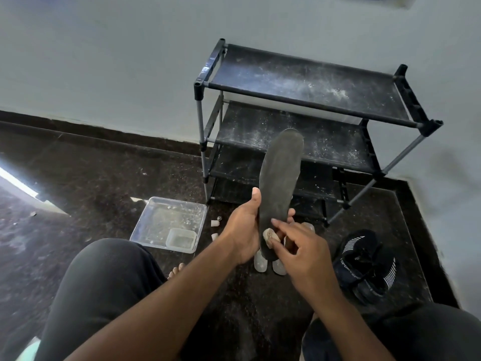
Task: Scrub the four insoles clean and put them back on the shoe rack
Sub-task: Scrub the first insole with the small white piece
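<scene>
We are in the scrubbing, we judge — the left hand grips one insole upright before the rack, the right hand pinches a pale scrubber against it — and the rack shelves hold no insoles yet.

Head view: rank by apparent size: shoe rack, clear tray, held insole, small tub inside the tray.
1. shoe rack
2. clear tray and insole: look alike, and the insole is nearer the camera, so unranked
3. small tub

A home's entry corner. A dusty shoe rack stands beyond the hands. Sneakers lie right of them.
</scene>
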Motion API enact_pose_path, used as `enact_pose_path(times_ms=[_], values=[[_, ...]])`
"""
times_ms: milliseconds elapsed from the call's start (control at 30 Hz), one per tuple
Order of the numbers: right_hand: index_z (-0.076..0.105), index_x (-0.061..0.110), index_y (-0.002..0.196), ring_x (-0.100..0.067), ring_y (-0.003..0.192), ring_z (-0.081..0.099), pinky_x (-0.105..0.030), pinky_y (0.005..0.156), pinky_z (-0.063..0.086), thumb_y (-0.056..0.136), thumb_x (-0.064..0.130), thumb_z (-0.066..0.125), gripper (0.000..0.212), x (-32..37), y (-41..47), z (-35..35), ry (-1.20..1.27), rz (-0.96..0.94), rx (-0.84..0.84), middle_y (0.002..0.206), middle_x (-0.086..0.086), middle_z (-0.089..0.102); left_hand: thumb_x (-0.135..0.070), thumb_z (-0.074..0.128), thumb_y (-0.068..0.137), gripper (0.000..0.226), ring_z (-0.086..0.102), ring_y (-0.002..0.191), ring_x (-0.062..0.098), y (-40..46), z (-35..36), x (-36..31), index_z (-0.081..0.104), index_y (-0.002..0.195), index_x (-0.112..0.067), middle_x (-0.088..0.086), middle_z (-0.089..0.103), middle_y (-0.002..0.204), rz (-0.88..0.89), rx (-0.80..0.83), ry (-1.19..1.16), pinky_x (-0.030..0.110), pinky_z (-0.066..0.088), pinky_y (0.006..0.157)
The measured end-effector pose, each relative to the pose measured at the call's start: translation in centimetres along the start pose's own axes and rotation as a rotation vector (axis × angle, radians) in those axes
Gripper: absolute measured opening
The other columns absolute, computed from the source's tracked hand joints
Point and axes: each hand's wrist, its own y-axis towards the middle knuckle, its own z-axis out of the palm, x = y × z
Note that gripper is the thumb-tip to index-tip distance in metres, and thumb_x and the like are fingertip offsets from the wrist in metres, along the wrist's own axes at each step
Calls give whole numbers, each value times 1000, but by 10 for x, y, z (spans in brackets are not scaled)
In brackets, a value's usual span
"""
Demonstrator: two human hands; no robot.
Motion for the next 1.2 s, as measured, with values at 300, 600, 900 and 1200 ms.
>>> enact_pose_path(times_ms=[300, 600, 900, 1200], values=[[78, 13, 92, 5, 91, 53, -5, 86, 40, 86, 8, 75, 8, 0, 3, 0, -70, -88, -141, 86, 12, 58, -57, 32, 108, 72, 66, 126, 30, -4, 4, 10, 61, 137, 2, 21, 68, 134, -19, 40, 45, 36, 56, 103], [76, 20, 114, -4, 97, 43, -5, 86, 37, 91, 19, 71, 24, -2, 5, -3, -255, -176, -78, 102, 13, 58, -52, 32, 110, 66, 66, 126, 29, -10, 8, 2, 62, 136, 1, 19, 69, 133, 36, 64, 43, 39, 52, 109], [76, 13, 111, -9, 91, 48, -5, 86, 34, 90, 12, 73, 21, -5, 9, -6, -253, -101, -213, 94, 7, 63, -50, 32, 111, 66, 60, 134, 29, -10, 12, 22, 54, 144, 2, 20, 63, 142, -48, 160, 79, 44, 42, 119], [80, 15, 100, -9, 87, 50, -23, 81, 45, 88, 16, 77, 13, 2, 2, 1, -244, -252, -103, 86, 9, 63, -51, 33, 110, 67, 68, 123, 30, -7, 5, 4, 61, 135, 5, 22, 69, 131, 21, 78, 76, 37, 55, 104]])
